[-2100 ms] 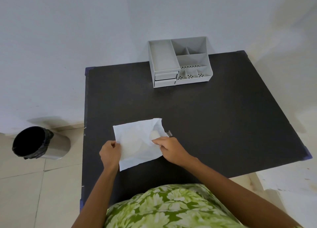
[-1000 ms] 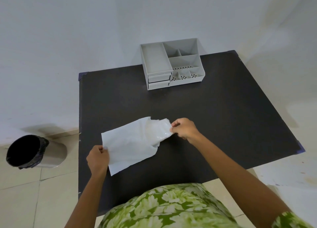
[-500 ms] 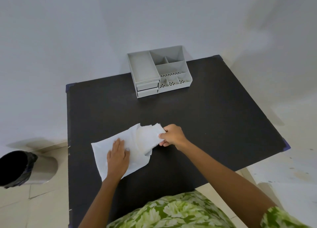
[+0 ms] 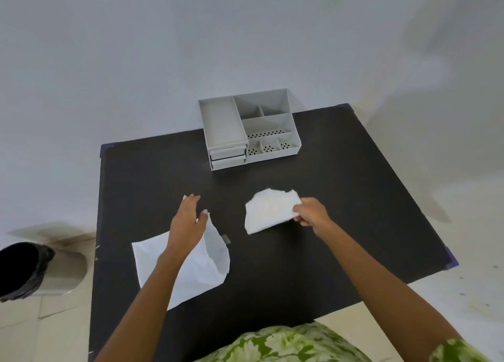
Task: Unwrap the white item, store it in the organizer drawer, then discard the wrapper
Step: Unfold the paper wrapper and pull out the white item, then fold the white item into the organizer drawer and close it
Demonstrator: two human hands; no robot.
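My right hand (image 4: pixel 309 212) pinches the right edge of the white item (image 4: pixel 268 211), a soft folded white pad held just above the black table (image 4: pixel 341 198). The empty white wrapper (image 4: pixel 201 263) lies flat on the table to the left, its torn mouth pointing right. My left hand (image 4: pixel 188 222) hovers over the wrapper's upper edge with fingers spread and nothing in it. The grey organizer (image 4: pixel 248 132) stands at the table's far edge against the wall; its two small drawers (image 4: pixel 228 157) at the front left are pushed in.
A round bin with a black liner (image 4: pixel 21 269) stands on the tiled floor left of the table. A small grey scrap (image 4: pixel 225 239) lies on the table by the wrapper's mouth. A white wall rises behind the organizer.
My right hand has pulled the white item out of the wrapper and moved it to the right. My left hand has lifted off the wrapper and opened.
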